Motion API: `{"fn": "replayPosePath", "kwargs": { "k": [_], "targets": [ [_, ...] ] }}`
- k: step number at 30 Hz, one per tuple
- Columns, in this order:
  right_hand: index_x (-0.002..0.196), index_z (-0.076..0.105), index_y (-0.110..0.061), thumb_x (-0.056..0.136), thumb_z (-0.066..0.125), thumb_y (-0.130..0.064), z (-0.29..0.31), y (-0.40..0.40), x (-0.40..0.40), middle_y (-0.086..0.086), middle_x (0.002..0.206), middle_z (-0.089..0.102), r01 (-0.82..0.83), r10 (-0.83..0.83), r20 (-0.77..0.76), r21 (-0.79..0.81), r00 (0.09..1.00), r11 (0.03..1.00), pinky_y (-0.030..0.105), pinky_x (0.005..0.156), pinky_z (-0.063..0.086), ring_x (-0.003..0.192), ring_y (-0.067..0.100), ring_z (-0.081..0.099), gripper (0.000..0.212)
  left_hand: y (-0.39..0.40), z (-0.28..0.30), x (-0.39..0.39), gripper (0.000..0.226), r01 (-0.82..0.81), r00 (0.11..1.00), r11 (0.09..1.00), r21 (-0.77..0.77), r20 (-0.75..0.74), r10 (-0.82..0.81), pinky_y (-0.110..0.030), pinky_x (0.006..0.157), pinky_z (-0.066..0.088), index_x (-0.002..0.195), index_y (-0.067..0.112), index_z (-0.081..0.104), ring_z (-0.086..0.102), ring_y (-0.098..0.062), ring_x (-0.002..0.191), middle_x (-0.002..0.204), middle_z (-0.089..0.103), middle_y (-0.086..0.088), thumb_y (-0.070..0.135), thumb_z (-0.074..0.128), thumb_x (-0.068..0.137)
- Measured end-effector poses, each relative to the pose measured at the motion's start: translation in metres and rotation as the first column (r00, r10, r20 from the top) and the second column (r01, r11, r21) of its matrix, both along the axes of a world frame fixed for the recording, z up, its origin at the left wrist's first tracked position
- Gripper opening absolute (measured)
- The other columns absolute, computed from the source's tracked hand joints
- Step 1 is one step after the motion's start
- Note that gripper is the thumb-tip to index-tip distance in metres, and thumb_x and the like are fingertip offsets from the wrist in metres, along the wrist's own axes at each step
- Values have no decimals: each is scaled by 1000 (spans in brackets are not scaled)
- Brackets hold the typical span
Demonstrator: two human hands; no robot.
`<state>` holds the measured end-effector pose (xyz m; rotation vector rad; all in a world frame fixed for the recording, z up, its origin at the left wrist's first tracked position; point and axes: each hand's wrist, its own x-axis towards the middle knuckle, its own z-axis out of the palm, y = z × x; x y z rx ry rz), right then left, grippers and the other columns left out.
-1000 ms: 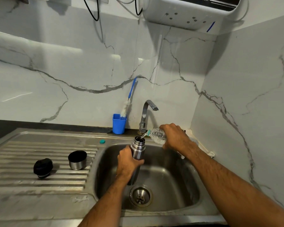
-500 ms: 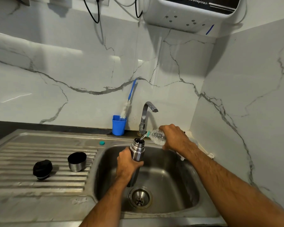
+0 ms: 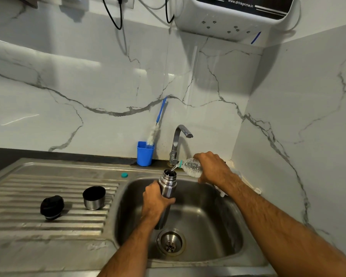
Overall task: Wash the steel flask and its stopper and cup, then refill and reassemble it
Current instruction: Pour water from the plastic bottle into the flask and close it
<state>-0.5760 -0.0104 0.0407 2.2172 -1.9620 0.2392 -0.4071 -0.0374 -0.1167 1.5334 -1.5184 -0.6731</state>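
Below the "www.drinkprime.in" purifier [image 3: 236, 15], left hand [image 3: 155, 202] grips flask [image 3: 167, 184], right hand [image 3: 213, 166] seemingly a water bottle [image 3: 191, 167]

White marble-veined walls [image 3: 88, 86] meet in a corner above a dark counter strip [image 3: 48, 154].

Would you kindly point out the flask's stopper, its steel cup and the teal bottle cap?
stopper [image 3: 52, 206]: head view, on its black domed top.
steel cup [image 3: 94, 203]: head view, on its steel side wall.
teal bottle cap [image 3: 124, 174]: head view, on its top face.
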Motion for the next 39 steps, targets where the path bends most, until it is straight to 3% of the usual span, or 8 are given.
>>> {"fn": "replayPosePath", "kwargs": {
  "k": [31, 39],
  "targets": [
    [142, 53, -18, 77, 87, -18, 1, -1, 5, 9, 137, 61, 10, -9, -30, 19, 1000, 1000, 41, 102, 49, 122, 28, 58, 73, 6, 4, 0, 70, -6, 1000, 1000, -8, -5, 6, -30, 98, 51, 125, 17, 60, 66, -18, 115, 123, 69, -3, 20, 95, 63],
    [135, 58, -17, 73, 89, -16, 1, 0, 7, 9, 129, 65, -7, 7, -45, 4, 999, 1000, 40, 96, 53, 115, 28, 61, 69, 6, 5, 1, 72, -7, 1000, 1000, 4, -4, 7, -29, 98, 51, 126, 17, 60, 66, -18, 115, 124, 69, -3, 20, 95, 63]
  ]
}}
